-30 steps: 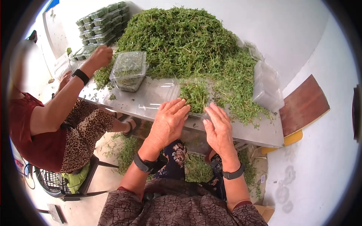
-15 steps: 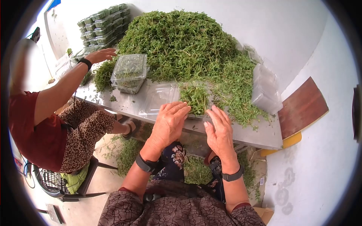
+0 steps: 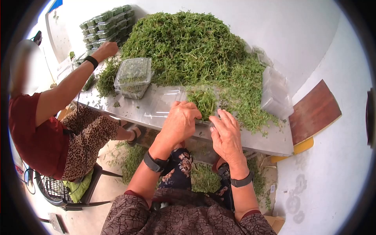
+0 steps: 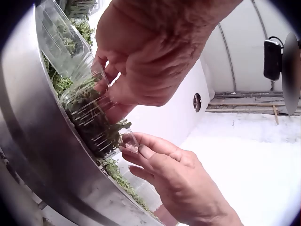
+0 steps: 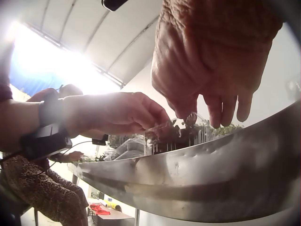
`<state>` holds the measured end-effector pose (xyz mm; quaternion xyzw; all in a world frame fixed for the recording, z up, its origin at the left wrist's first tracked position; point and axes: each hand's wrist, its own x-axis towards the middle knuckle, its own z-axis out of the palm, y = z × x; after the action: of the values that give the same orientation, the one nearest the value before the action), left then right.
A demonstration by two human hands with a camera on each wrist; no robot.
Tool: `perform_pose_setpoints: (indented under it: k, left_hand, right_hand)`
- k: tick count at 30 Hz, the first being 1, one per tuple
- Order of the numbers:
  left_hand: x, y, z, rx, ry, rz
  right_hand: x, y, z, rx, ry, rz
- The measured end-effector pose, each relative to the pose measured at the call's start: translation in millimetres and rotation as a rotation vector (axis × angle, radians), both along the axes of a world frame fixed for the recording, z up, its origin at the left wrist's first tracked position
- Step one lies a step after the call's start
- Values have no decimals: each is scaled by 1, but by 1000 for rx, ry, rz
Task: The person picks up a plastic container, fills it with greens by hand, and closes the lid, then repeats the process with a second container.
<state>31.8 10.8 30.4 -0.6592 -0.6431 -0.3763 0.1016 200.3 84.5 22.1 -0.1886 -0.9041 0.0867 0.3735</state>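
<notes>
A clear plastic clamshell box (image 4: 81,126) filled with leafy greens (image 3: 202,102) sits at the table's near edge. Its lid (image 3: 162,103) lies folded open to the left. My left hand (image 3: 180,121) has its fingers curled over the near left side of the box, thumb and fingertips pinching at stems by the rim. Across from it, my right hand (image 3: 227,135) pinches the box's near right corner between thumb and fingers, as the left wrist view shows. In the right wrist view, the left hand (image 5: 127,113) partly hides the box.
A big heap of greens (image 3: 184,43) covers the back of the metal table (image 3: 270,143). Closed boxes (image 3: 134,74) stand left, a tall stack of filled boxes (image 3: 105,27) behind. Nested empty boxes (image 3: 276,92) stand right. Another person (image 3: 39,129) sits at left, arm reaching over the table.
My left fingers have curled in from lying flatter and shifted slightly right; my right fingertips have moved closer to them. The other person's arm reached out, and that hand is now curled.
</notes>
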Motion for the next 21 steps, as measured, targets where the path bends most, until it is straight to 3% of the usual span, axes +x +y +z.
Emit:
perform_pose_setpoints:
  k: [16, 21]
  left_hand:
    - [17, -18, 11, 110, 17, -56]
    - [17, -6, 3, -5, 233, -70]
  right_hand:
    - [5, -4, 3, -47, 5, 53]
    - [9, 3, 6, -113, 14, 123]
